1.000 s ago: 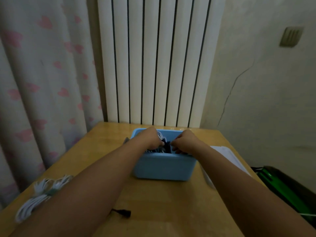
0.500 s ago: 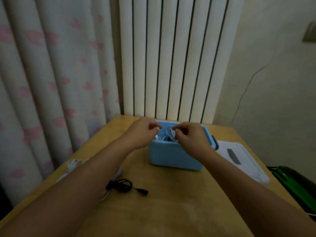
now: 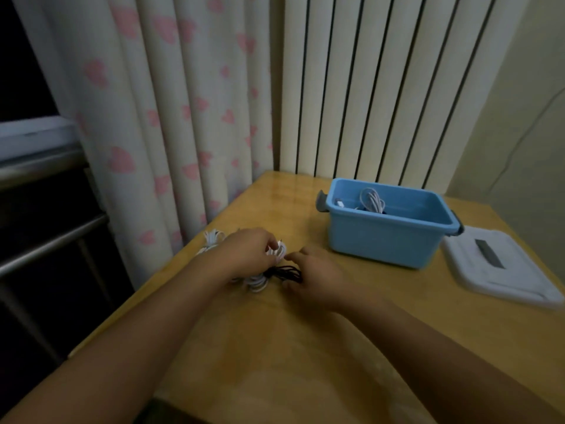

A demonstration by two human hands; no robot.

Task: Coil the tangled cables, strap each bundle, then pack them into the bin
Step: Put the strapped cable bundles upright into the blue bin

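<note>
Both hands left bin [image 3: 379,240] for cables [image 3: 275,270]

Loose cables [image 3: 269,272] lie left of the bin [image 3: 385,240], lid [image 3: 501,270] right, seemingly apart.

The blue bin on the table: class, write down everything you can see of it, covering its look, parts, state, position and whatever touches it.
The blue bin is a rectangular tub of what looks like smooth light-blue plastic, with a rolled rim and a grey latch at each end. It stands upright and open on the wooden table, near the far edge in front of the ribbed white radiator. Inside lie a coiled white cable and something dark beneath it. Its white lid lies flat on the table to its right. Neither hand touches it.
</note>
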